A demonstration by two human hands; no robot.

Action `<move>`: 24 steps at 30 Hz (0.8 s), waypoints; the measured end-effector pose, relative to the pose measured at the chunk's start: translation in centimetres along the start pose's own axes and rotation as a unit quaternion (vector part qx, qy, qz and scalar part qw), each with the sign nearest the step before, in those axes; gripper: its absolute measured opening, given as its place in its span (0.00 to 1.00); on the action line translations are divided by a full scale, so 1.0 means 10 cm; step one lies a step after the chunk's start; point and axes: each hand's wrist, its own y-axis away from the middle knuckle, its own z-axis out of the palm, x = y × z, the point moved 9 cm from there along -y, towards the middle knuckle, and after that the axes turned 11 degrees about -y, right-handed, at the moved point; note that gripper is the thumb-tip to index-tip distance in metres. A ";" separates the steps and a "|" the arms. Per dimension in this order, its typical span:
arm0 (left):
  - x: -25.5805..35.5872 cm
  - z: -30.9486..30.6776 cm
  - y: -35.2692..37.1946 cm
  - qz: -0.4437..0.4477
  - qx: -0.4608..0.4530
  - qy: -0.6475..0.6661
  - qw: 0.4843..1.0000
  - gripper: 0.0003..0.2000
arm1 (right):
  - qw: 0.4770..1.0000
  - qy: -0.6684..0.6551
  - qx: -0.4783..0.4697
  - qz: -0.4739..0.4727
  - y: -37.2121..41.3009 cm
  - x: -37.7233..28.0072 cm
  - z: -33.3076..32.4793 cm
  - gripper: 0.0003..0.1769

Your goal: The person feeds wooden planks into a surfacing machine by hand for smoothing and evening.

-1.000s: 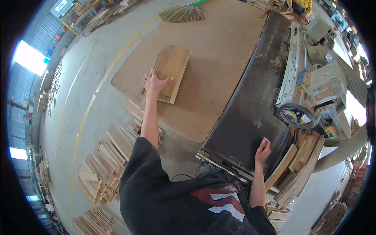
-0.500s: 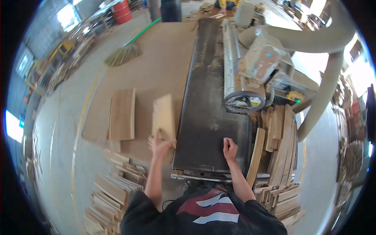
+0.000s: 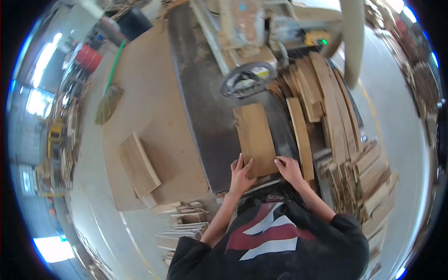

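Note:
A rectangular wooden board (image 3: 255,140) lies flat on the dark machine table (image 3: 205,116), near its front edge. My left hand (image 3: 241,176) grips the board's lower left edge, with thumb on top and fingers at the side. At the lower right edge, my right hand (image 3: 289,170) pinches the board's corner. The board's far end is close to a round blade guard or wheel (image 3: 248,80). A long narrow strip of wood (image 3: 301,137) lies just right of the board.
More boards (image 3: 331,107) lie right of the machine table, with stacked wood pieces (image 3: 373,177) below them. On the brown panel at left are a wooden stack (image 3: 139,165) and a green-handled broom (image 3: 109,103). A thick hose (image 3: 353,42) hangs at upper right.
The board has moved right, from above the brown panel onto the machine table. My right hand, earlier closed on the table, now holds it too. The view has turned.

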 end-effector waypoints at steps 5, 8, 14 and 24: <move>0.17 0.06 -0.32 -0.036 -0.002 0.012 0.999 0.61 | 0.990 0.004 -0.034 0.134 0.27 0.43 -0.02 0.27; 0.24 0.31 -0.61 -0.023 -0.012 -0.034 0.999 0.64 | 0.914 -0.231 -0.017 0.333 0.24 0.83 0.21 0.32; 0.05 0.25 -1.10 -0.027 -0.040 -0.027 0.998 0.65 | 0.856 -0.399 0.019 0.327 -0.32 0.68 0.39 0.26; -0.23 -0.15 -1.87 0.024 0.058 -0.013 0.998 0.66 | 0.824 -0.456 0.027 0.336 -1.25 0.43 0.57 0.24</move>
